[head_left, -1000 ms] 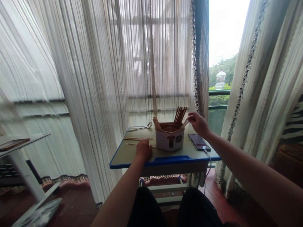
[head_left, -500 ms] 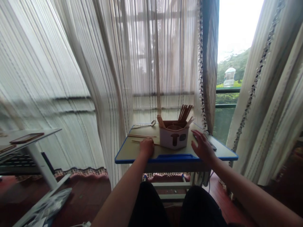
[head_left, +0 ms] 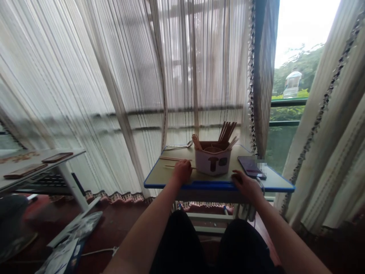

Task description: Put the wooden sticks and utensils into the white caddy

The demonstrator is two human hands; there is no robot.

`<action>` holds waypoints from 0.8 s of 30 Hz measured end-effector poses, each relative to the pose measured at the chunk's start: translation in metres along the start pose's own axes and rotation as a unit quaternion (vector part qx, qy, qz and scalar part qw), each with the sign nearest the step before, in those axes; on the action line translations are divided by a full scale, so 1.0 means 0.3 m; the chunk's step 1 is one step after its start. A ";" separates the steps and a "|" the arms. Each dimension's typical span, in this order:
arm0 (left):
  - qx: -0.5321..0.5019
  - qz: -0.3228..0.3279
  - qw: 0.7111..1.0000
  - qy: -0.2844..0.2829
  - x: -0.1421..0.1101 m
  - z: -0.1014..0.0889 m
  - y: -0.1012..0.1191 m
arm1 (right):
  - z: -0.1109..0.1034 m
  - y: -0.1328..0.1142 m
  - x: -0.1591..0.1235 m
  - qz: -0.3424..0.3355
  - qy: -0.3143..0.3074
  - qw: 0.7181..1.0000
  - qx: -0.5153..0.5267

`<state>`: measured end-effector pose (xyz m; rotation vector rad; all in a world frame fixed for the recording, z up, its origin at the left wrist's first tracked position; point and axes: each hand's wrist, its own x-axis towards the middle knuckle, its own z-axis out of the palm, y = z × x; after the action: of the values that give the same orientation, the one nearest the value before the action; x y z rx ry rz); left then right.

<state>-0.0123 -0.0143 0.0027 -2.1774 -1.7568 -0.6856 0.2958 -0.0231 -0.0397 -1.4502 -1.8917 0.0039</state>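
My left hand (head_left: 183,171) rests on the desk with its fingers closed round a thin wooden chopstick (head_left: 169,166), which sticks out on both sides. Beyond it lie more chopsticks (head_left: 171,158). At the back left, a slotted metal ladle (head_left: 189,144) lies flat. A pinkish divided utensil holder (head_left: 205,163) stands between my hands, with brown chopsticks (head_left: 227,131) upright at its back and pale wooden sticks (head_left: 196,142) leaning at its left. My right hand (head_left: 245,183) is at the front edge, right of the holder, fingers loosely stretched, nothing visible in them.
A dark-screened tablet or phone (head_left: 251,166) with a cable lies on the right of the blue-edged desk (head_left: 159,178). Another table (head_left: 68,156) at left bears brown flat trays. Striped curtains (head_left: 137,95) hang behind the desk. A white cord (head_left: 98,251) runs along the floor.
My right hand has moved back from the phone or tablet to the desk's front edge, uncovering the device. My left hand stays on the chopstick. The view has shifted slightly left.
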 end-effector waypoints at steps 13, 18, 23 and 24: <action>-0.077 0.129 0.989 -0.006 0.006 0.026 0.015 | 0.182 -0.286 0.039 -0.097 -0.059 0.974 0.195; -0.090 0.134 0.987 -0.001 0.009 0.034 0.010 | 0.178 -0.301 0.085 -0.107 -0.114 0.958 0.242; -0.099 0.126 0.987 -0.010 0.008 0.032 0.015 | 0.176 -0.297 0.069 -0.125 -0.078 0.961 0.234; -0.099 0.118 0.988 -0.011 0.006 0.029 0.016 | 0.177 -0.295 0.065 -0.118 -0.068 0.963 0.231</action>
<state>-0.0057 -0.0096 -0.0034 -2.4805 -1.4615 -0.8073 0.1915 -0.0166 -0.0303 -0.9261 -1.9941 0.4148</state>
